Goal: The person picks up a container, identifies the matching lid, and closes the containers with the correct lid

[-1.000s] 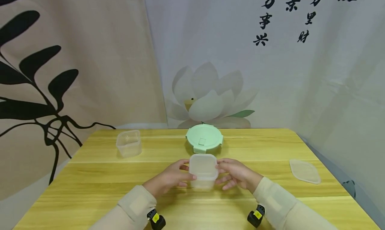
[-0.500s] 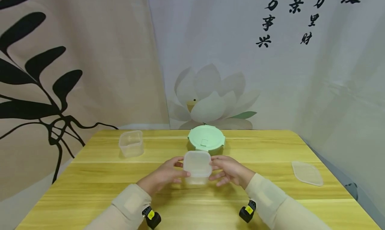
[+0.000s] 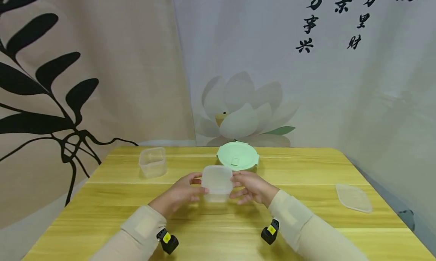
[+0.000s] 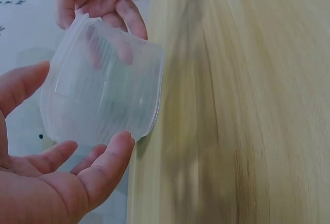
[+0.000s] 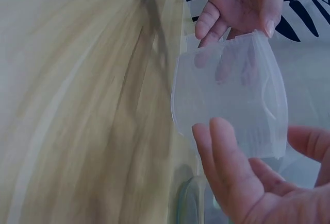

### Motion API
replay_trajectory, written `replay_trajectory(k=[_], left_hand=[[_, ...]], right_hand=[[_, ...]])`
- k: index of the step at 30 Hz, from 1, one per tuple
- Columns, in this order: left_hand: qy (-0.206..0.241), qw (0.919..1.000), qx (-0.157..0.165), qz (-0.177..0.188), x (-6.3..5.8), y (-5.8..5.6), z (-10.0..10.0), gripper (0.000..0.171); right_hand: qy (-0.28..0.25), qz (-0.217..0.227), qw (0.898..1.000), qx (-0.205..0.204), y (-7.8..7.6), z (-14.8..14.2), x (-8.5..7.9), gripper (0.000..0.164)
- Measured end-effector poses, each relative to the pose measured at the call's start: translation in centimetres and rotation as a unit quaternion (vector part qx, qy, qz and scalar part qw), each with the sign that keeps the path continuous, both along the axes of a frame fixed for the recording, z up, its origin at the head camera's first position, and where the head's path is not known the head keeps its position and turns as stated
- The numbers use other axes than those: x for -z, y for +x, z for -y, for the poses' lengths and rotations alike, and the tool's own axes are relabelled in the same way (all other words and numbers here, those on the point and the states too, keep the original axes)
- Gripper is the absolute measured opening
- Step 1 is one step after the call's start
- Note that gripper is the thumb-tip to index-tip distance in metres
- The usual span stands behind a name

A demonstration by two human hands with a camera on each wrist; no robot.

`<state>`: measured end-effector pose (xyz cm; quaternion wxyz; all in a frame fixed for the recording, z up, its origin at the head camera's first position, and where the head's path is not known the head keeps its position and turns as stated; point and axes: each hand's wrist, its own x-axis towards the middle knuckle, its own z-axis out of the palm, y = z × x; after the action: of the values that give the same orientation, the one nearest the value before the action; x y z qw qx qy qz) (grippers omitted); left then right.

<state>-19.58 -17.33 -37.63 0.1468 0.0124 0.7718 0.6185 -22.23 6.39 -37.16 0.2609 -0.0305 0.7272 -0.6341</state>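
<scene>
A square, frosted plastic food container (image 3: 217,197) with a lid (image 3: 217,178) on it is held between my two hands, near the middle of the table. My left hand (image 3: 178,193) grips its left side, the thumb by the lid's near corner. On the opposite side, my right hand (image 3: 254,188) holds the lid's edge, with its lower fingers spread loosely. Through the clear wall of the container (image 4: 103,92), the left wrist view shows the other hand's fingers. Whether its base touches the table cannot be told.
Right behind the held container stands a round box with a mint green clip lid (image 3: 237,155). A lidless clear square container (image 3: 153,163) is at the back left of the wooden table (image 3: 218,238). A loose translucent lid (image 3: 354,198) lies flat on the right.
Both hands have carried the container to the left and a little farther from me, keeping the same hold. The head view has shifted slightly; the other things stay put.
</scene>
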Motion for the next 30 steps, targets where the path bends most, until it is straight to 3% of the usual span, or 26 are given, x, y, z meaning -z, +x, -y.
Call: replay_trajectory(k=[14,30], left_hand=[[-0.012,0.9996,-0.023,-0.009,0.2,-0.7,1.8,0.064],[0.009,0.9975,-0.07,-0.01,0.7,-2.3,3.5,0.06]], right_hand=[[0.057,-0.043,0.997,0.004,-1.4,3.2,-0.6,0.042],[0.077,-0.023,0.997,0.009,-3.4,6.4,-0.7,0.041]])
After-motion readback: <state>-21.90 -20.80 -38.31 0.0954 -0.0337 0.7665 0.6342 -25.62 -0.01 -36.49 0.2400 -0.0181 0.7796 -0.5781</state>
